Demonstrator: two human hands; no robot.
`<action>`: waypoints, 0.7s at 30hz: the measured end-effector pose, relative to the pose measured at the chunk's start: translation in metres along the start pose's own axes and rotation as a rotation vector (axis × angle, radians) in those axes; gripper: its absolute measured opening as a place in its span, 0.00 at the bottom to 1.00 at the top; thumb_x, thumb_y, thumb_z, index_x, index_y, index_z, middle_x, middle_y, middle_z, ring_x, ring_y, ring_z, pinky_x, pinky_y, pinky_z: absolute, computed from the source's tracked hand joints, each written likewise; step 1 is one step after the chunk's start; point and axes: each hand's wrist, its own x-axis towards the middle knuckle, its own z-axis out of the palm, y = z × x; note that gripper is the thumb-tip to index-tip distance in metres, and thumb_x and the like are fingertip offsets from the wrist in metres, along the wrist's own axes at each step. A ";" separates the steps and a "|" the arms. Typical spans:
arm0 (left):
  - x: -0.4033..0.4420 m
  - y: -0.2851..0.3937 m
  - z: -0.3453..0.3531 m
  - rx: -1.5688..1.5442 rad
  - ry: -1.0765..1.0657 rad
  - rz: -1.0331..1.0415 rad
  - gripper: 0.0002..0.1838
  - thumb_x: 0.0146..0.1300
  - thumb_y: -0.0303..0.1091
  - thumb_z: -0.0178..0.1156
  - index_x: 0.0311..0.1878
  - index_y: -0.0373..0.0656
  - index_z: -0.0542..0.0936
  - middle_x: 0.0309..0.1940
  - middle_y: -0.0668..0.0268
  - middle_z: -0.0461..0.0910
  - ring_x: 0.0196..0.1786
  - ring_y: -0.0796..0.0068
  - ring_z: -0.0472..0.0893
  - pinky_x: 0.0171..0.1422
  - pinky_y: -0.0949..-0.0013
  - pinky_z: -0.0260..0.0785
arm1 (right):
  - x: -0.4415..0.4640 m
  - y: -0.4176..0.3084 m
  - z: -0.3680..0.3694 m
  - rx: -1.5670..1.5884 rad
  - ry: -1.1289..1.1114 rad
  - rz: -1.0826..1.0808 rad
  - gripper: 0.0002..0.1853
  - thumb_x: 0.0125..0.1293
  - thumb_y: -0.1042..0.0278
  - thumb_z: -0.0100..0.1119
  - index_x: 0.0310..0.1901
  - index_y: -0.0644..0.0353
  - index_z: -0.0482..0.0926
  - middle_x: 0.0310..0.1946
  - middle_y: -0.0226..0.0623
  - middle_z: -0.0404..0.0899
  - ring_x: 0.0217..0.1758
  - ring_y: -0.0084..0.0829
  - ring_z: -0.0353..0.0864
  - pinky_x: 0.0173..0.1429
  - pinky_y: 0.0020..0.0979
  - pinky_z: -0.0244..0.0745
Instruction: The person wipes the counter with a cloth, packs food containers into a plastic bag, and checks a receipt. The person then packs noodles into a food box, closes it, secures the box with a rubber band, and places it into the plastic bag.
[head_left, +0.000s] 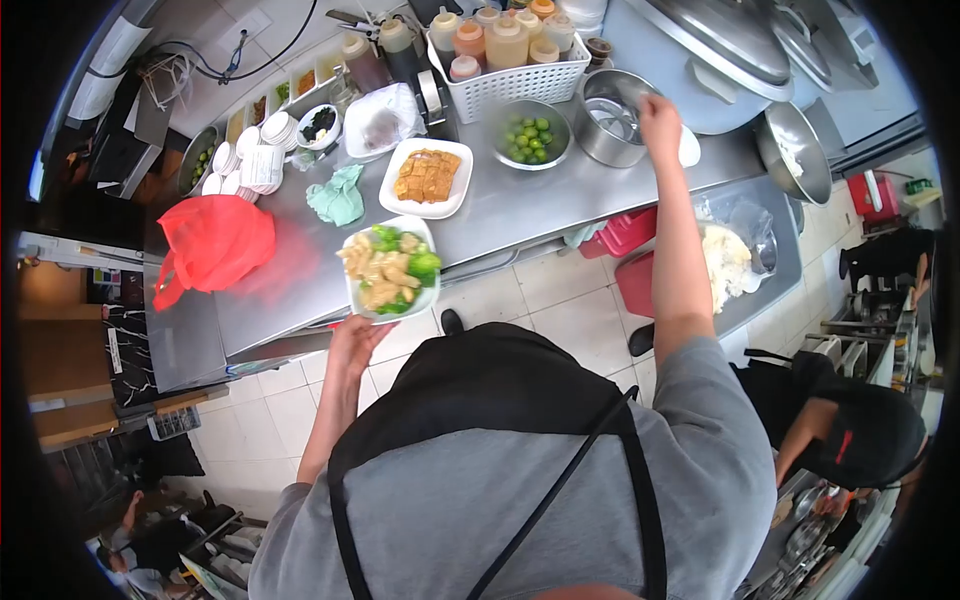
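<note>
My left hand [357, 343] grips the near edge of a white dish [433, 292], holding it up at the counter's front edge. Broccoli [424, 268] and pale, sauced pieces [378, 272] fill the dish. Over on the right, my right hand [660, 128] is closed at the rim of a steel pot [612, 150]. What its fingers hold is hidden; metal utensils [610, 115] show inside the pot. Left of the pot is a steel bowl of small green limes [530, 138]. Another white dish, with golden-brown slices [428, 177], sits behind the broccoli dish.
A red plastic bag [215, 245], a green cloth [337, 194] and stacked white cups [262, 165] occupy the counter's left. A white basket of sauce bottles [508, 85] stands at the back. Right are a grey tub [785, 255] and a co-worker [850, 420].
</note>
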 end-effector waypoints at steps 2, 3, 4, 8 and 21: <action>0.006 0.009 -0.029 -0.047 0.063 0.021 0.22 0.52 0.20 0.44 0.52 0.24 0.61 0.50 0.45 0.69 0.51 0.50 0.74 0.56 0.60 0.71 | 0.013 -0.010 0.027 -0.117 -0.262 0.124 0.16 0.57 0.55 0.53 0.33 0.61 0.80 0.38 0.49 0.77 0.44 0.47 0.76 0.49 0.40 0.69; 0.013 0.013 -0.046 -0.059 0.070 0.042 0.22 0.52 0.20 0.44 0.53 0.24 0.61 0.51 0.45 0.69 0.51 0.49 0.73 0.56 0.61 0.71 | 0.019 0.007 0.055 -0.249 -0.399 0.134 0.19 0.56 0.51 0.54 0.30 0.62 0.80 0.36 0.49 0.78 0.43 0.47 0.76 0.47 0.41 0.69; 0.018 0.014 -0.058 -0.077 0.082 0.065 0.22 0.53 0.20 0.43 0.53 0.24 0.60 0.51 0.45 0.68 0.50 0.48 0.73 0.55 0.61 0.72 | 0.023 0.018 0.073 -0.383 -0.541 0.134 0.22 0.55 0.46 0.54 0.28 0.62 0.80 0.34 0.50 0.79 0.41 0.47 0.77 0.46 0.42 0.69; 0.036 0.023 -0.084 -0.117 0.169 0.170 0.21 0.52 0.21 0.43 0.51 0.23 0.61 0.52 0.44 0.67 0.52 0.45 0.72 0.55 0.60 0.71 | 0.054 0.042 0.073 -0.108 -0.915 0.387 0.09 0.51 0.71 0.50 0.16 0.62 0.72 0.11 0.33 0.69 0.14 0.27 0.68 0.15 0.32 0.62; 0.067 0.100 -0.118 0.277 0.066 0.067 0.18 0.61 0.30 0.46 0.54 0.33 0.67 0.42 0.53 0.76 0.46 0.66 0.78 0.52 0.70 0.72 | -0.037 -0.093 -0.019 -0.393 -0.311 -0.030 0.22 0.53 0.80 0.46 0.50 0.55 0.75 0.40 0.47 0.78 0.42 0.38 0.78 0.46 0.34 0.72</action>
